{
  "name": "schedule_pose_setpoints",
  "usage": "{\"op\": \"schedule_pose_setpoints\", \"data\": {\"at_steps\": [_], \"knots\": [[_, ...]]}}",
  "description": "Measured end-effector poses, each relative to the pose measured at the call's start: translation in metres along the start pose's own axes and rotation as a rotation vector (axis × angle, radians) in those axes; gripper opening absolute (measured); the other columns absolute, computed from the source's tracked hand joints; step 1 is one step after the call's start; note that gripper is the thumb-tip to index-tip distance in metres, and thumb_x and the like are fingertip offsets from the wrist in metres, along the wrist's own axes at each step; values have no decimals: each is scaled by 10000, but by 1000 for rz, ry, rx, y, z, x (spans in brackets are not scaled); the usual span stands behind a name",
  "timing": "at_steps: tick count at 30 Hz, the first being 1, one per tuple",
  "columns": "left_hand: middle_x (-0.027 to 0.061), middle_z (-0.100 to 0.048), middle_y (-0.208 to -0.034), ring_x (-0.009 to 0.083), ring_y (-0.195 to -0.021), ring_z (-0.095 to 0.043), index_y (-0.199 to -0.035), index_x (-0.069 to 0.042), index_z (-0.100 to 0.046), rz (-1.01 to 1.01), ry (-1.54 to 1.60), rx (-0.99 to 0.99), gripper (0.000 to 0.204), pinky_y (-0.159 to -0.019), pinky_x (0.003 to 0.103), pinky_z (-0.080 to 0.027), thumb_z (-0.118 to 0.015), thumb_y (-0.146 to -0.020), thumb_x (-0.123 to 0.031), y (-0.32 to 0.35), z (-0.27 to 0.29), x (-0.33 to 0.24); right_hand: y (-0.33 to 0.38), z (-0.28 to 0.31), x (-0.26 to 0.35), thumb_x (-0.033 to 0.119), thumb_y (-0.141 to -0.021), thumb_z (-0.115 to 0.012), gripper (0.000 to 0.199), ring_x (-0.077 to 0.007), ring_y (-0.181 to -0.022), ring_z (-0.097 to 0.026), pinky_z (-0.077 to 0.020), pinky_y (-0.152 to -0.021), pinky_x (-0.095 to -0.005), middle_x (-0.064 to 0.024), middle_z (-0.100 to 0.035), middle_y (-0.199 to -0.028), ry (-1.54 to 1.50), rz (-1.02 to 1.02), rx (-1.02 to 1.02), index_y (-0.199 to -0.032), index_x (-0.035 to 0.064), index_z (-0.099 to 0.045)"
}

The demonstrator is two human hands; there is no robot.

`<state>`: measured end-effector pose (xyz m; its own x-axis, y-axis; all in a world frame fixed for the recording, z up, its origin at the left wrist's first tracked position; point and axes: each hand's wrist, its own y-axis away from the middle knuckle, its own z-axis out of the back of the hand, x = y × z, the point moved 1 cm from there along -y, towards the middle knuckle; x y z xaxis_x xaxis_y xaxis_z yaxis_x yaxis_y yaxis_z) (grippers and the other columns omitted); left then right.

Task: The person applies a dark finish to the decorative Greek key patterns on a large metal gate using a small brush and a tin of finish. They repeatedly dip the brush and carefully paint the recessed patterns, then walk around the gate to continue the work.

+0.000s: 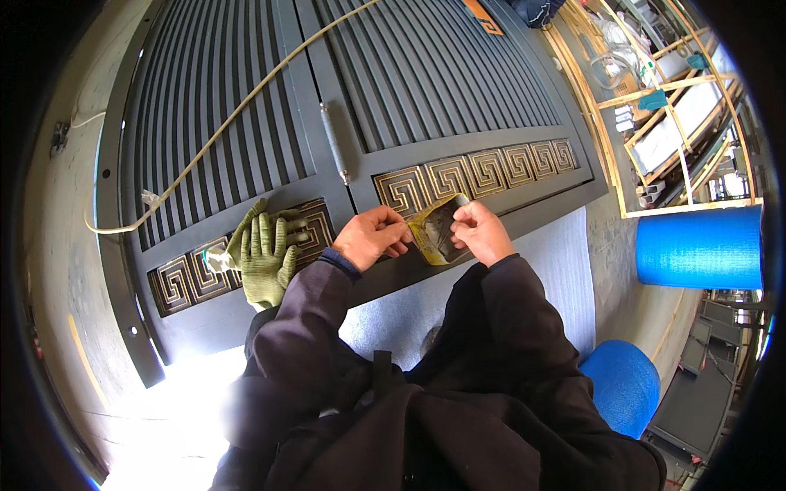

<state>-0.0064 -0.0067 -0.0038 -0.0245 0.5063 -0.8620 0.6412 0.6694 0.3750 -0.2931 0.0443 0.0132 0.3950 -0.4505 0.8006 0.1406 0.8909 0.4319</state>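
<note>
You pinch a yellow pouch [426, 243] between both hands, your left hand [372, 238] on its left edge and your right hand [481, 233] at its upper right, over the near side of a dark slatted panel [221, 82]. Green work gloves [266, 274] (fingers pointing away from you) lie near your left forearm, by gold key-pattern trim [450, 177]. A pale hose [237, 109] crosses the slats; a blue roll [700, 247] lies at right.
</note>
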Motion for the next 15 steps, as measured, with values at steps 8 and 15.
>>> {"op": "schedule_pose_setpoints", "data": {"at_steps": [8, 15], "knots": [[144, -784, -1094, 208, -902, -772, -1141, -14, -615, -52, 215, -77, 195, -816, 330, -632, -647, -1101, -203, 2, -17, -13, 41, -3, 50, 126, -1040, -719, 135, -171, -851, -750, -615, -797, -318, -75, -751, -977, -431, 28, 183, -1122, 19, -708], [149, -781, -1078, 227, -932, -774, -1167, -19, -623, -189, 309, -38, 189, -847, 348, -635, -658, -1103, -193, 6, -19, -9, 47, -23, 38, 154, -1116, -628, 154, -189, -861, -741, -626, -775, -340, -81, -735, -1047, -696, 16, 302, -1198, 30, -670]]}}
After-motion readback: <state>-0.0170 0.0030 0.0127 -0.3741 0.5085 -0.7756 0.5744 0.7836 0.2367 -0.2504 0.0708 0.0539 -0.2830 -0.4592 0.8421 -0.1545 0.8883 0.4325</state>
